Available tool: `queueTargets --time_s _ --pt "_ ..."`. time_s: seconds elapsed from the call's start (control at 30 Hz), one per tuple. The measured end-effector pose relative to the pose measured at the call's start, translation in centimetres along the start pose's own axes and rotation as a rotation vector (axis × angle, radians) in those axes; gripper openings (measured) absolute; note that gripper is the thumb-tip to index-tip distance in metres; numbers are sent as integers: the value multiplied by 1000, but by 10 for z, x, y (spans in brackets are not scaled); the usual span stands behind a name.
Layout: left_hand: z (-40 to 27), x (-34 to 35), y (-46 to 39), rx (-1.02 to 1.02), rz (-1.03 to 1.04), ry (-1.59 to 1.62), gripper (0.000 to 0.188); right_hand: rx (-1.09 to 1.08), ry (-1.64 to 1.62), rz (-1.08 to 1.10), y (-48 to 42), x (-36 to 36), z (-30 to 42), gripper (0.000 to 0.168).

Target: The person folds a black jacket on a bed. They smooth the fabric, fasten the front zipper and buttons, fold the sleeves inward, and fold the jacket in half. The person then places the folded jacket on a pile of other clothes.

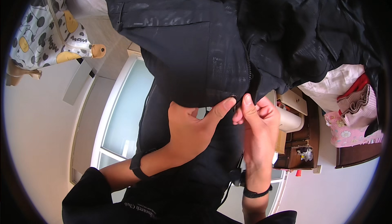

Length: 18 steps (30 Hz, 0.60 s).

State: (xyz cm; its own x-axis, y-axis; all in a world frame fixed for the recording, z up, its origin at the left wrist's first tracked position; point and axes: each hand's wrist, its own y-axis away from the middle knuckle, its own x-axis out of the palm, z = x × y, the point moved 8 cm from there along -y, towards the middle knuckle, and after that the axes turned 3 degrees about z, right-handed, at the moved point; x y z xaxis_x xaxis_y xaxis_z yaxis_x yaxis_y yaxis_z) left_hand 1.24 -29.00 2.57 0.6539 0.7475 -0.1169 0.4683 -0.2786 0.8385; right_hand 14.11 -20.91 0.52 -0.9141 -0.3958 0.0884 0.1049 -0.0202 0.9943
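Note:
A black jacket (180, 61) hangs before me, its front panels side by side and its hem towards me. Between the panels runs a toothed zipper (248, 61), parted near the bottom. My left hand (190, 129) pinches the hem corner of the left panel, thumb at a small dark snap button (233, 96) and fingers partly hidden behind the cloth. Close beside it, my right hand (260, 116) grips the lower edge of the right panel between thumb and fingers. Faint printed lettering marks the left panel, next to a large pocket.
On the left hangs a cow-print fabric cover (39, 25), with a white-framed frosted glass door (125, 113) nearer the middle. Dark wooden furniture (297, 156) with an open cream drawer (292, 100) stands at right. Beyond it lie pink floral bedding (343, 132) and a ribbed pink garment (361, 104).

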Motion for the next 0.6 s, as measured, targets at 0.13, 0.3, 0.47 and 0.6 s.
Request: queueTargets --time_s 0.13,0.3,0.47,0.6 --pt "18 -2 6 -181 6 197 14 44 518 -3 -1 -17 12 37" --pt "21 6 5 -220 19 237 18 -304 1138 -282 23 -20 52 28" --pt "19 1 3 -163 105 101 22 -979 1200 -36 27 31 96 49" --pt "21 -9 6 -217 53 143 21 -970 1411 237 19 44 82 33"
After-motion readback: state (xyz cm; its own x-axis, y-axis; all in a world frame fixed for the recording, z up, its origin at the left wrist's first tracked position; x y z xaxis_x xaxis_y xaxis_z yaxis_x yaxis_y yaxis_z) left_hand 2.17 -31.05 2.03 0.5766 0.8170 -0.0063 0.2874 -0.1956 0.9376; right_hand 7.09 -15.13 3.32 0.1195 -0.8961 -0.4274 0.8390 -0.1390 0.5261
